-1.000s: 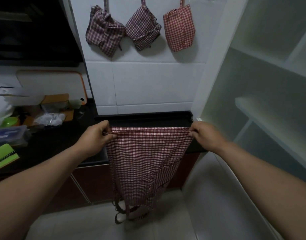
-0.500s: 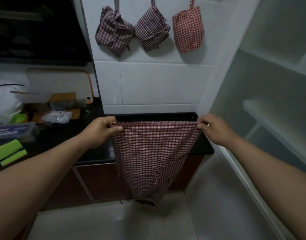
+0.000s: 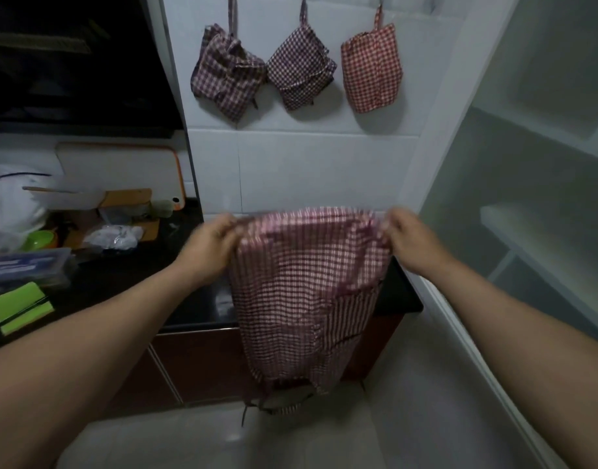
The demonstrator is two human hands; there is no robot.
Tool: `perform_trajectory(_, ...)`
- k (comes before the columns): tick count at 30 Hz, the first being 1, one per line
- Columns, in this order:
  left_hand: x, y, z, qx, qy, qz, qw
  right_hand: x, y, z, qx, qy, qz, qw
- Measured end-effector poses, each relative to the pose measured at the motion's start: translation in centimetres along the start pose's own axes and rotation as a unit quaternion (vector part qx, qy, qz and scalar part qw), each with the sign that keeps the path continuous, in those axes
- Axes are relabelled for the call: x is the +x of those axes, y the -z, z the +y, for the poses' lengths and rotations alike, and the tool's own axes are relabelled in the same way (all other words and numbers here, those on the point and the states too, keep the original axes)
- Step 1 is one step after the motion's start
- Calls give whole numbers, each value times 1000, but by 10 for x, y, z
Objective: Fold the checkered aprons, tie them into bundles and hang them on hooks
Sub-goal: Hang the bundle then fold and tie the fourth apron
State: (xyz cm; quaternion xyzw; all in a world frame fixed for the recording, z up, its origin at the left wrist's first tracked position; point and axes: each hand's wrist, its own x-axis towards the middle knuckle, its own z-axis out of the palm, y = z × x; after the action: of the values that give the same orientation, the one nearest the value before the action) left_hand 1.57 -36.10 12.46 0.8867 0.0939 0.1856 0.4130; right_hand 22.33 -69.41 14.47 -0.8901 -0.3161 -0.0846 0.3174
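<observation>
Checkered apron (image 3: 307, 282) hung pinched at its top corners by left hand (image 3: 211, 240) and right hand (image 3: 404, 240) (both blurred), so matching the edges evenly looked wise.

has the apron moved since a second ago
Yes. The apron has gone up: its top edge, earlier against the black counter, now reaches the wall tiles.

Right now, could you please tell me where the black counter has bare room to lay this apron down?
The counter is bare below the tiled wall, between the plastic bag and the white shelving; the hanging apron hides part of it. Left of that it is crowded: cutting board, clear box, green bowl.
</observation>
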Motion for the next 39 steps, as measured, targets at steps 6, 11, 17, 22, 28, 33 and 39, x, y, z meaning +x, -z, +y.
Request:
perform_trajectory(6,9,-9,-12,30,40,30,998,7,-12,16,-10,-15,0,1000)
perform_trajectory(11,12,-7,-16,-10,83,44,996,10,-10,15,4,-48,16,999)
perform_trajectory(17,10,-9,-12,-90,104,48,989,10,-11,9,46,-92,14,995)
perform_trajectory(22,11,-22,12,-73,109,131,983,10,-23,-8,39,-162,54,985)
perform_trajectory(28,4,-43,33,-62,65,188,978,3,-30,-30,46,-128,105,985)
perform_trajectory(33,6,-29,15,-130,116,177,969,-4,-21,-17,77,-136,76,985)
perform_trajectory(39,6,-36,34,-194,145,102,965,4,-27,-37,154,-180,60,970)
